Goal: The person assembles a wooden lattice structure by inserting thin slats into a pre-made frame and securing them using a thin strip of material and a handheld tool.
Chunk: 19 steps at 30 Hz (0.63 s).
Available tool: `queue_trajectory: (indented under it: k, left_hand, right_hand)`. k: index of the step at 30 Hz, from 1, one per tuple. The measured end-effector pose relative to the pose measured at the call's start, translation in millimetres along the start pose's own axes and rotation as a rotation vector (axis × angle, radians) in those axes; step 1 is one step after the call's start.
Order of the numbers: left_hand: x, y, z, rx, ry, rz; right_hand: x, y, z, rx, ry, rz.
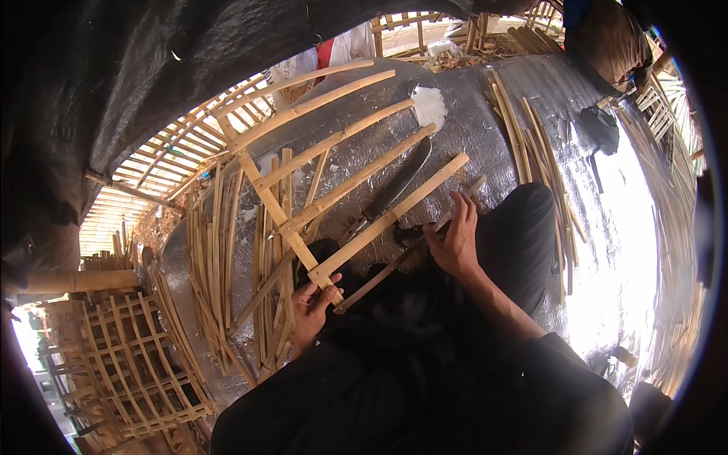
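Note:
My left hand (309, 312) is closed around the lower corner of a bamboo frame (274, 211). Several slats run from its crosspiece up and to the right, like the teeth of a comb. A narrow, darker bamboo strip (387, 274) slants across my lap, below the frame's nearest slat. Near its upper end my right hand (456, 241) has it between thumb and fingers. Beyond the nearest slat lies a large knife (402, 180) with a broad dark blade, partly hidden by the frame.
Loose bamboo strips (220, 262) lie at my left, and more strips (542, 163) beyond my right knee. I sit on a shiny silver sheet (470, 98). A bamboo lattice (129, 341) stands at lower left. At the far right is another person (607, 42), partly visible.

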State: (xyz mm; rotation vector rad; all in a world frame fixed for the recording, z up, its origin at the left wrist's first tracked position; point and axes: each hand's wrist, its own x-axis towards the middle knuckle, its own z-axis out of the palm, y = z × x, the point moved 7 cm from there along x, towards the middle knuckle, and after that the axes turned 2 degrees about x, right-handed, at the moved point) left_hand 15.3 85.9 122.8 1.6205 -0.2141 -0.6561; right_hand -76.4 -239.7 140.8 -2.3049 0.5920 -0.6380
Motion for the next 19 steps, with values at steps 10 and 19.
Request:
queue_trajectory:
  k: [10,19]
  left_hand:
    - [-12,80,-15,0.125,0.000,0.129]
    - [-19,171,-32,0.484,-0.132,0.299]
  right_hand:
    - [94,-91,22,0.169,-0.465,-0.451]
    - [138,-316,-56,0.008,-0.179,-1.373]
